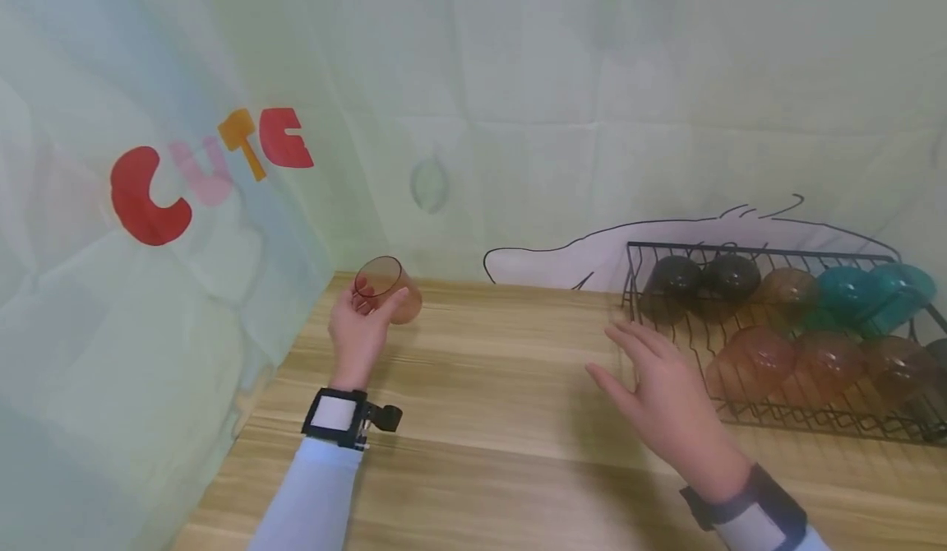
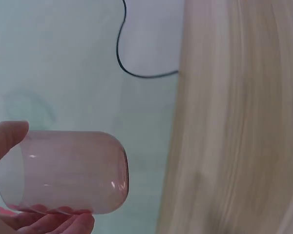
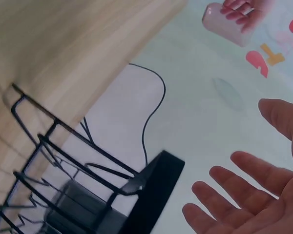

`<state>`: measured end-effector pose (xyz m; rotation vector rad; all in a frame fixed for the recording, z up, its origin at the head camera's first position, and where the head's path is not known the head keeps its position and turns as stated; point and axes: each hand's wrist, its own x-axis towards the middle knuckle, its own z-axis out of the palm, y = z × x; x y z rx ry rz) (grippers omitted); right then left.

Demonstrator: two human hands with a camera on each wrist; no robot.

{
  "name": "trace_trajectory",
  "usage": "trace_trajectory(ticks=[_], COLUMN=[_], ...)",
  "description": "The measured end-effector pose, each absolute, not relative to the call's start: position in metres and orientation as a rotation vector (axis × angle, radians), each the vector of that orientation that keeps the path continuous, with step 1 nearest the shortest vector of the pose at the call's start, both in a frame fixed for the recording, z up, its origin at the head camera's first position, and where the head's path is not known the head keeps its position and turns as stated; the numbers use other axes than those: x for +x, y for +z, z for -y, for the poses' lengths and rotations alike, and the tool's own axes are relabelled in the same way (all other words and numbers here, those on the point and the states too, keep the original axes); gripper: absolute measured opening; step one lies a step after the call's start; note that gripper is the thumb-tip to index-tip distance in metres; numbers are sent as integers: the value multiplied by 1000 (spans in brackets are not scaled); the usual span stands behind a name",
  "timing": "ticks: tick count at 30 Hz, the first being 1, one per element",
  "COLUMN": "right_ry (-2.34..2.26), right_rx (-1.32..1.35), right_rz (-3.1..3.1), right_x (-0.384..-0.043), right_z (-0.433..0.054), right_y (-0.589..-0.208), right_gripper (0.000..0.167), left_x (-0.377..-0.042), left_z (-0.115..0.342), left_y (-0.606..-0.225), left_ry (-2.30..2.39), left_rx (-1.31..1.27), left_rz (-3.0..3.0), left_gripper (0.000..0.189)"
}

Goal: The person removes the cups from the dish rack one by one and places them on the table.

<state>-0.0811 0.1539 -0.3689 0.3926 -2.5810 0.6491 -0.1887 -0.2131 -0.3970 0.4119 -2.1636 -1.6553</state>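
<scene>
The round, see-through pink cup, gripped by the left hand over the wooden tabletop's far left, looks light, hard, slippery and breakable. Its smooth sides seem best to hold, gently. The right hand spreads, holding nothing, near the black wire rack.

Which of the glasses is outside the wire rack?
The pink-tinted glass held in the left hand, above the table's left end. The other visible glasses all sit in the black wire rack.
</scene>
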Motion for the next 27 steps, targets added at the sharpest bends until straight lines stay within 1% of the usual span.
trace_trajectory(ticks=[6,16,24,27], right_ry=[809,854,859,854], right_rx=[361,361,384,385], right_rz=[2614,2631,2605,2603], right_x=[-81,-82,-84,-85], right_z=[-154,-152,-152,-152], right_y=[-373,-378,-379,-380], right_gripper=[66,61,59,60], left_x=[-193,-200,-203,-206], left_z=[231,252,257,258], left_y=[-411,-431,-438,-439], left_ry=[-1635,-1569,-1576,-1609], left_rx=[478,505,562,545], left_rz=[2170,2216,2249,2239], left_gripper=[73,72,75,74])
